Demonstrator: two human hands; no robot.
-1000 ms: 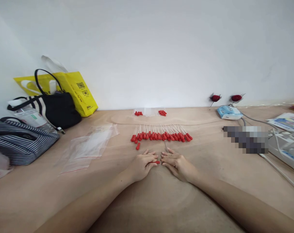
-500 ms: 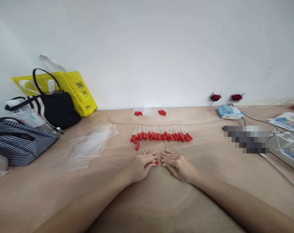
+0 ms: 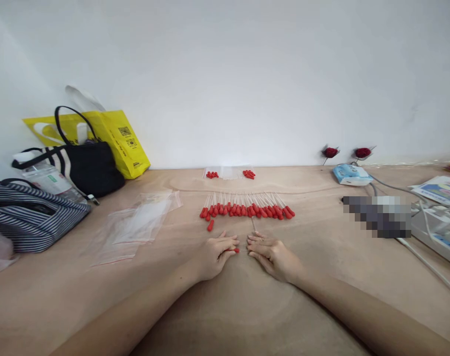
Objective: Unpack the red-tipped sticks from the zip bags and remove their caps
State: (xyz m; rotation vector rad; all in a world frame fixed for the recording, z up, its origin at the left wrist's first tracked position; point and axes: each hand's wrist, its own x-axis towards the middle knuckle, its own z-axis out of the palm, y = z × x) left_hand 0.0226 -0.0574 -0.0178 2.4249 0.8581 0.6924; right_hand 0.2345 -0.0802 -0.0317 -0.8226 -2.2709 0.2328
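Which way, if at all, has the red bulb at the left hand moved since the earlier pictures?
Yes: the red bulb has shifted slightly leftward, judged against the row of red-bulbed droppers beyond.

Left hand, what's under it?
Part of a red bulb shows between thumb and fingers of the left hand; its remainder and anything else beneath are covered.
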